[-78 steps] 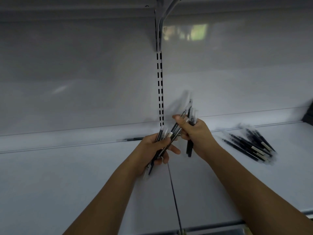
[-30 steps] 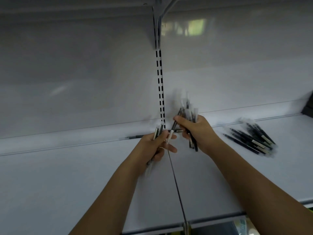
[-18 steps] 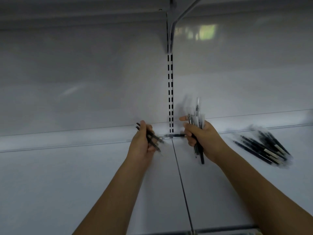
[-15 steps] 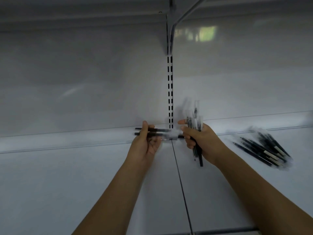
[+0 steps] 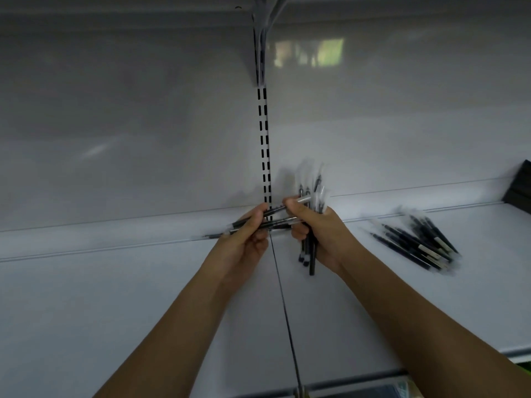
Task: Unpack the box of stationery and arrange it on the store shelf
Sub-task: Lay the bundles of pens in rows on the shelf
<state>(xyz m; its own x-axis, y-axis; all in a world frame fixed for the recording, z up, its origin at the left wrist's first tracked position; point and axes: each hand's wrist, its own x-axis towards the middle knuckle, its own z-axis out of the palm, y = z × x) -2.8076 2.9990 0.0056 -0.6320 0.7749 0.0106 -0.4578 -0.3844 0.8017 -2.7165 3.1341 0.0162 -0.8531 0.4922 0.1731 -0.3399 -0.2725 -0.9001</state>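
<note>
Both hands work above the white store shelf (image 5: 115,305), close to its back wall. My left hand (image 5: 244,242) pinches a few black pens (image 5: 273,218) that lie almost level, their ends reaching towards my right hand. My right hand (image 5: 321,234) grips an upright bundle of black pens (image 5: 309,254) in clear sleeves, and its thumb and forefinger touch one of the level pens. A pile of black pens (image 5: 416,242) lies on the shelf to the right.
A single pen (image 5: 209,235) lies along the shelf's back edge left of my hands. A slotted upright (image 5: 264,145) runs up the back wall, with a bracket and upper shelf above. A dark object (image 5: 521,188) stands at the far right.
My left hand moved right with its few pens, turning them level, and met my right hand. The right hand kept its upright bundle and now touches one level pen.
</note>
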